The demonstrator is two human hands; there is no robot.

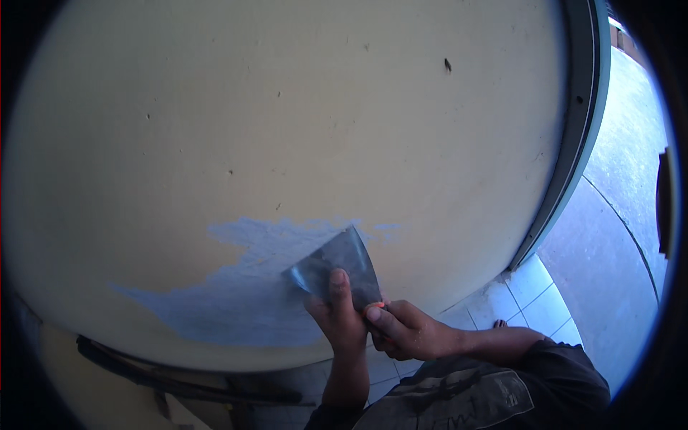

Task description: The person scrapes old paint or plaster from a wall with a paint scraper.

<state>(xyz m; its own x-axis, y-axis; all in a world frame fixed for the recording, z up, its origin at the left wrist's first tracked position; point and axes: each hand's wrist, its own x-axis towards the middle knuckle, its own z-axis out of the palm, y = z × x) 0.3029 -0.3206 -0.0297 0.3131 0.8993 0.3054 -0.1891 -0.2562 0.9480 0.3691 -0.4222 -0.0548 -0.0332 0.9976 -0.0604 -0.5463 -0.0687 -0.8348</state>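
Observation:
A wide metal scraper (355, 265) lies with its blade against the cream wall (322, 129), its edge facing up and to the left. My right hand (408, 331) is closed around its handle, of which only a bit of orange shows. My left hand (340, 312) grips the blade low down, with the thumb pressed on its face and the other fingers behind it, hidden. Around and left of the blade spreads a pale, bared patch (244, 304) with ragged edges, where the cream coat is gone.
Small chips and a larger dark mark (448, 65) dot the wall. A dark frame (584, 129) borders it on the right, with bright paving (616, 215) beyond. White floor tiles (534, 294) lie below right. A dark bar (186, 383) runs along the lower left.

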